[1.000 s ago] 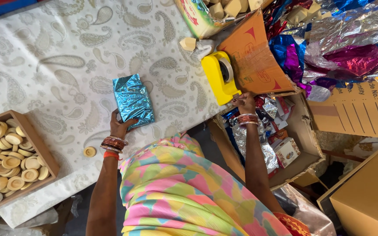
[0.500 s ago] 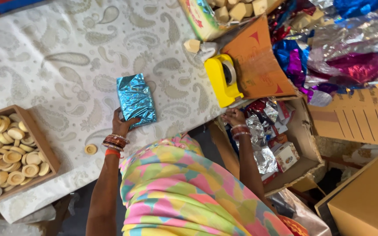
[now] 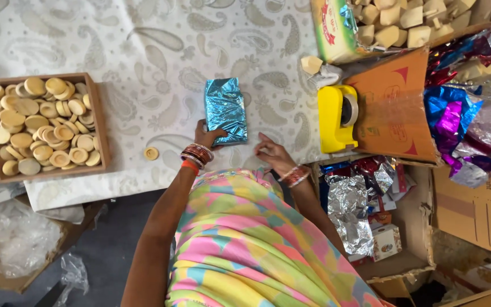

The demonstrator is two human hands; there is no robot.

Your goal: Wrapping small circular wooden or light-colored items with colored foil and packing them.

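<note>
- Tabletop (image 3: 143, 34): covered by a pale cloth with a paisley print; all items below are carried on it or set against its edge.
- Cardboard boxes (image 3: 393, 108): ranged at the right; crumpled foil sheets (image 3: 450, 113) in blue, purple and silver are held in them.
- Wooden tray (image 3: 100, 122): placed at the left, filled with round pale discs (image 3: 41, 131).
- Foil-wrapped packet (image 3: 225, 111): blue, oblong, laid flat near the middle of the tabletop. Compared with a second ago, it is turned squarer to the edge.
- Tape dispenser (image 3: 336, 118): yellow, stood just right of the packet.
- Left hand (image 3: 207, 136): grip closed on the packet's lower left corner, the packet being pinned in place.
- Right hand (image 3: 271, 152): a second ago raised near the dispenser, now brought down beside the packet; fingers loosely spread, nothing held. The packet is judged steadied for further handling.
- Single disc (image 3: 151, 153): lying loose between tray and left hand.
</note>
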